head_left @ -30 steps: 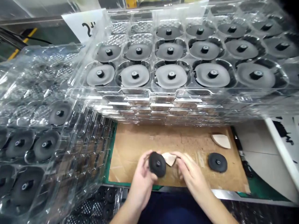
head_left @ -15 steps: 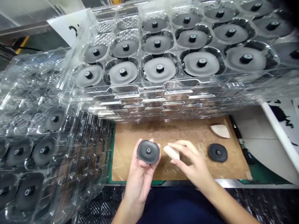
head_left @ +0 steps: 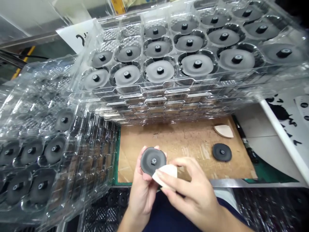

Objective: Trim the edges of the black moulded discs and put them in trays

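My left hand [head_left: 142, 190] grips a round black disc [head_left: 153, 160] with a small centre hub, held face up above the near edge of the brown board [head_left: 183, 141]. My right hand [head_left: 190, 193] pinches a small cream wedge-shaped pad [head_left: 165, 173] and presses its edge against the disc's lower right rim. A second black disc [head_left: 221, 152] lies flat on the board to the right. Another cream wedge [head_left: 224, 130] rests at the board's far right corner.
A tall stack of clear plastic trays [head_left: 173, 96] holding several grey discs stands behind the board. More clear trays [head_left: 43, 154] with black discs sit to the left. A white surface [head_left: 282, 129] with black marks lies on the right.
My right hand has brought the cream wedge leftward and nearer until it touches the disc's rim. My left hand has kept the disc face up, drawn slightly closer to me.
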A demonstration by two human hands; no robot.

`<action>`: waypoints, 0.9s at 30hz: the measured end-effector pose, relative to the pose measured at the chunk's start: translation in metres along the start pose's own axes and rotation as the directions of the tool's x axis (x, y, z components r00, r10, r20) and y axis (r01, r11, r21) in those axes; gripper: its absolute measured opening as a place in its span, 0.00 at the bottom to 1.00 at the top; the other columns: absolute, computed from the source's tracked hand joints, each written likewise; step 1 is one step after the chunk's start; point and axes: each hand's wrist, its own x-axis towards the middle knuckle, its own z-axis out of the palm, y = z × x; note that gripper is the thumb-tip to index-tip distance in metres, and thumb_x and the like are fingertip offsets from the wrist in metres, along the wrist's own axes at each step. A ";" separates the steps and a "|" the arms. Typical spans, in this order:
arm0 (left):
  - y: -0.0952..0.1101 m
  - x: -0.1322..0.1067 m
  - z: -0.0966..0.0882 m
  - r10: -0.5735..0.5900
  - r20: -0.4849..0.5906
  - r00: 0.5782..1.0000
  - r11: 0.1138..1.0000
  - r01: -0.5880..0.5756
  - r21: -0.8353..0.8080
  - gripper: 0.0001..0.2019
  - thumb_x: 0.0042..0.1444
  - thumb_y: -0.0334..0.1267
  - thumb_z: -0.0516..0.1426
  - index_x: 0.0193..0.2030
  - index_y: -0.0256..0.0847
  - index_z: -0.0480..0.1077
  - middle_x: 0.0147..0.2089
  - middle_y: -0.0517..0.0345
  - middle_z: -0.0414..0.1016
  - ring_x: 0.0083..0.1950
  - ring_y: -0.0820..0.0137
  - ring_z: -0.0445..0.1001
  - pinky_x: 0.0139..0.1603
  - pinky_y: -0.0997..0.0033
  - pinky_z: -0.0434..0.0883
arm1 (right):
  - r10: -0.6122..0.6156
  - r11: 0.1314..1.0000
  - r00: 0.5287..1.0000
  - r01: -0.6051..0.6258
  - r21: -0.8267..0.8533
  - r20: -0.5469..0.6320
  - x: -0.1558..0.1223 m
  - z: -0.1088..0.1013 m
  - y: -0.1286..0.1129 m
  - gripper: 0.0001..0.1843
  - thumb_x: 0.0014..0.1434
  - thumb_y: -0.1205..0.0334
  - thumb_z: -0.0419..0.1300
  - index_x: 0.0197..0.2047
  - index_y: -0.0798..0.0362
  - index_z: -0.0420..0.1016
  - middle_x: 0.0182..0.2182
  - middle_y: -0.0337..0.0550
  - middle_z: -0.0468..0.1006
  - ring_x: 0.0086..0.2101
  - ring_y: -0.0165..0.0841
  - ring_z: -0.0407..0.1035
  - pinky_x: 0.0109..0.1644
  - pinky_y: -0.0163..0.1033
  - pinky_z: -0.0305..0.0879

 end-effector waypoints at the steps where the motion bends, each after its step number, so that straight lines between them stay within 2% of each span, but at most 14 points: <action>1: 0.000 -0.001 0.001 0.011 0.007 1.000 1.000 -0.011 -0.002 0.26 0.41 0.41 0.68 0.50 0.57 0.70 0.53 0.59 0.75 0.51 0.62 0.75 0.50 0.63 0.74 | 0.005 1.000 1.000 -0.005 -0.003 0.001 0.000 -0.001 0.000 0.12 0.58 0.66 0.59 0.44 0.48 0.79 0.39 0.47 0.71 0.40 0.36 0.67 0.41 0.44 0.70; 4: 0.001 -0.002 0.002 0.052 0.010 0.999 0.999 -0.052 -0.011 0.26 0.38 0.41 0.69 0.48 0.55 0.72 0.51 0.59 0.76 0.52 0.65 0.74 0.49 0.71 0.74 | 0.028 0.995 0.999 -0.032 -0.092 -0.043 0.000 -0.003 0.000 0.12 0.58 0.66 0.59 0.44 0.47 0.79 0.38 0.47 0.71 0.40 0.37 0.66 0.42 0.45 0.69; 8: 0.001 -0.003 0.003 0.014 0.021 1.000 1.000 -0.014 -0.009 0.24 0.44 0.39 0.67 0.50 0.59 0.70 0.52 0.60 0.76 0.49 0.65 0.76 0.48 0.67 0.75 | -0.003 1.000 1.000 0.003 -0.019 -0.022 -0.004 -0.003 0.001 0.13 0.58 0.66 0.59 0.45 0.48 0.79 0.40 0.48 0.70 0.41 0.37 0.66 0.42 0.44 0.70; 12: -0.001 -0.003 0.004 0.068 0.009 0.998 0.997 -0.068 0.024 0.27 0.39 0.43 0.68 0.49 0.54 0.71 0.52 0.58 0.75 0.53 0.63 0.74 0.49 0.69 0.74 | 0.060 0.995 0.996 -0.064 -0.079 -0.063 -0.004 -0.004 0.002 0.12 0.58 0.65 0.59 0.44 0.46 0.79 0.38 0.46 0.71 0.40 0.37 0.66 0.42 0.45 0.69; 14: -0.002 -0.004 0.005 0.062 0.008 0.998 0.998 -0.062 0.033 0.27 0.41 0.42 0.68 0.50 0.55 0.70 0.53 0.58 0.75 0.53 0.62 0.74 0.50 0.67 0.73 | 0.045 0.995 0.997 -0.050 -0.087 -0.068 -0.005 -0.005 -0.001 0.14 0.57 0.66 0.60 0.45 0.45 0.79 0.39 0.46 0.71 0.40 0.37 0.66 0.42 0.45 0.69; 16: -0.002 -0.003 0.006 0.037 0.016 0.999 0.998 -0.038 0.043 0.27 0.43 0.41 0.67 0.52 0.56 0.68 0.55 0.57 0.74 0.52 0.61 0.75 0.51 0.62 0.73 | 0.015 1.000 0.998 -0.015 -0.009 -0.055 -0.007 -0.005 -0.001 0.16 0.55 0.66 0.61 0.47 0.43 0.78 0.40 0.46 0.71 0.42 0.37 0.67 0.43 0.44 0.69; 17: -0.002 -0.003 0.007 0.036 0.019 0.999 0.998 -0.037 0.047 0.27 0.44 0.42 0.66 0.52 0.56 0.67 0.55 0.57 0.73 0.52 0.60 0.75 0.52 0.61 0.73 | 0.044 0.997 0.998 -0.041 0.059 -0.053 -0.009 -0.004 0.001 0.16 0.55 0.66 0.61 0.46 0.42 0.78 0.41 0.46 0.72 0.42 0.37 0.67 0.44 0.44 0.69; 18: -0.002 -0.003 0.008 0.042 0.021 0.999 0.998 -0.043 0.048 0.27 0.44 0.43 0.66 0.53 0.55 0.67 0.55 0.56 0.73 0.53 0.60 0.74 0.52 0.61 0.73 | 0.142 0.978 0.989 -0.132 0.162 -0.050 -0.011 -0.004 0.005 0.15 0.54 0.65 0.62 0.45 0.42 0.79 0.41 0.45 0.73 0.42 0.37 0.67 0.45 0.44 0.68; 19: -0.001 -0.003 0.009 0.054 0.022 0.998 0.997 -0.055 0.048 0.28 0.43 0.44 0.67 0.53 0.54 0.67 0.55 0.55 0.73 0.53 0.60 0.74 0.52 0.62 0.73 | 0.288 0.921 0.957 -0.267 0.283 -0.034 -0.014 -0.003 0.011 0.13 0.53 0.63 0.63 0.43 0.42 0.80 0.41 0.44 0.73 0.43 0.37 0.67 0.47 0.45 0.67; 20: -0.001 -0.002 0.009 0.068 0.020 0.998 0.997 -0.069 0.046 0.28 0.42 0.45 0.67 0.52 0.54 0.68 0.55 0.55 0.74 0.53 0.61 0.74 0.51 0.64 0.73 | 0.445 0.819 0.896 -0.408 0.402 0.003 -0.018 -0.002 0.017 0.11 0.53 0.60 0.64 0.41 0.42 0.81 0.41 0.44 0.74 0.43 0.38 0.67 0.48 0.45 0.66; 22: 0.001 -0.002 0.011 0.078 0.021 0.997 0.996 -0.079 0.039 0.29 0.39 0.47 0.68 0.51 0.54 0.68 0.54 0.56 0.74 0.52 0.61 0.75 0.51 0.65 0.73 | 0.668 0.558 0.733 -0.606 0.567 0.126 -0.031 0.002 0.029 0.12 0.56 0.52 0.61 0.42 0.46 0.80 0.42 0.45 0.76 0.41 0.37 0.68 0.45 0.44 0.67; 23: 0.001 -0.002 0.011 0.075 0.022 0.997 0.996 -0.076 0.038 0.30 0.37 0.47 0.68 0.51 0.54 0.68 0.54 0.56 0.74 0.52 0.61 0.75 0.51 0.65 0.73 | 0.715 0.460 0.674 -0.652 0.603 0.184 -0.039 0.004 0.032 0.15 0.57 0.50 0.58 0.43 0.48 0.79 0.41 0.46 0.76 0.38 0.36 0.69 0.41 0.43 0.68; 24: 0.002 -0.002 0.011 0.073 0.021 0.997 0.996 -0.074 0.043 0.31 0.37 0.48 0.69 0.51 0.54 0.68 0.54 0.56 0.74 0.51 0.60 0.75 0.51 0.64 0.73 | 0.734 0.401 0.641 -0.676 0.618 0.225 -0.047 0.006 0.034 0.18 0.59 0.48 0.56 0.42 0.50 0.78 0.38 0.47 0.77 0.34 0.35 0.70 0.36 0.42 0.69; 27: 0.001 -0.003 0.010 0.070 0.026 0.997 0.994 -0.072 0.078 0.32 0.39 0.48 0.68 0.53 0.53 0.66 0.56 0.53 0.72 0.55 0.59 0.73 0.53 0.62 0.72 | 0.751 0.298 0.576 -0.731 0.614 0.322 -0.067 0.009 0.035 0.21 0.60 0.46 0.54 0.34 0.56 0.77 0.25 0.45 0.74 0.23 0.31 0.66 0.24 0.36 0.64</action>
